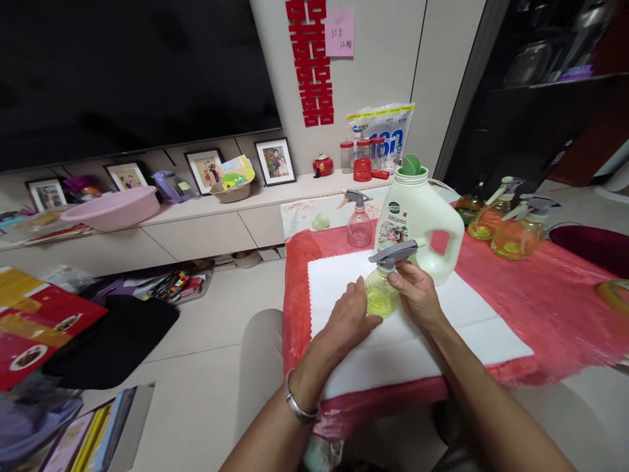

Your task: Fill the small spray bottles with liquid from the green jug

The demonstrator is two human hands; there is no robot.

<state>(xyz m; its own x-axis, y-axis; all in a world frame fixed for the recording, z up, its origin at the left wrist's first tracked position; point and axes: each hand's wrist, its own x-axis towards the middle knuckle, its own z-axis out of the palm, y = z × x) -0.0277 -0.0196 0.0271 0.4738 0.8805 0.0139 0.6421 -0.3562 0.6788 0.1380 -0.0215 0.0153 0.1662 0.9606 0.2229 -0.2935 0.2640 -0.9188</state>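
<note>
A small clear spray bottle [382, 294] with a grey trigger head [394, 252] and some yellow-green liquid stands upright between my hands, over a white cloth [373, 364]. My left hand [348, 309] is wrapped round its lower left side. At the neck, just under the trigger head, the fingers of my right hand [417, 288] close on the bottle. Right behind it is a large pale green detergent jug [417, 210] with a green cap piece [411, 165] in its mouth. A pinkish spray bottle [360, 226] sits to the jug's left.
Red plastic film [297, 275] covers the table. At its right back stand more spray bottles [515, 233] with yellow liquid and a dark green bottle [472, 204]. A low cabinet [196, 226] behind holds red-lidded jars [346, 157], photo frames [275, 162] and a pink basin [113, 206].
</note>
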